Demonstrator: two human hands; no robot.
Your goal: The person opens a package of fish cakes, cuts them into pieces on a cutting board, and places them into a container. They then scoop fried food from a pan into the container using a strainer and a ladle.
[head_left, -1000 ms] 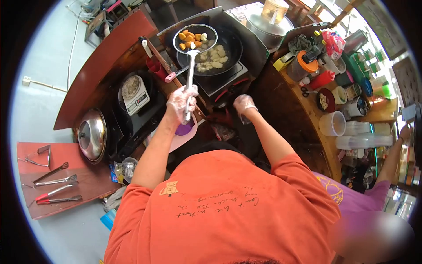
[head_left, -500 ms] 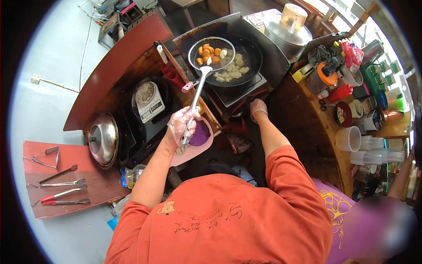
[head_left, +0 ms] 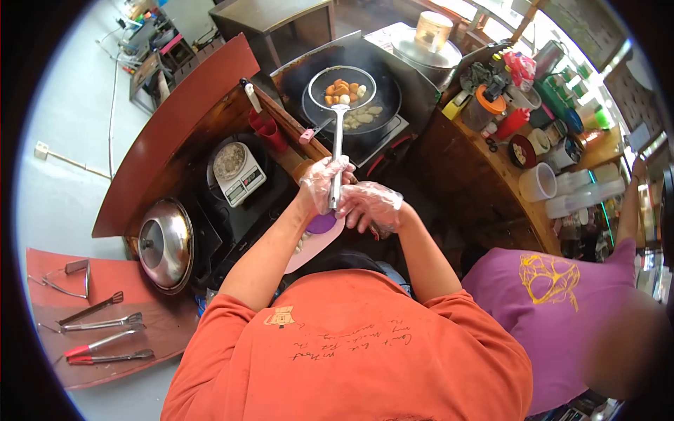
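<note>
A strainer (head_left: 339,137) of orange and pale chunks (head_left: 342,90) hangs over the pan (head_left: 391,98), its handle reaching past the pan's near side. There the left hand (head_left: 326,184) has its fingers clamped around the handle. The right hand (head_left: 373,205) is at the handle's lower end, fingers bent and slightly apart; contact is unclear. A scale (head_left: 241,175) stands left of the pan.

Strainer (head_left: 339,132): over the pan (head_left: 387,100), chunks (head_left: 340,91) inside
Pot (head_left: 425,53): behind the pan, to its right (tub (head_left: 432,30) on top)
Scale (head_left: 246,184): left of the pan
Tongs (head_left: 84,349): on the far-left surface (head_left: 163,298)
</note>
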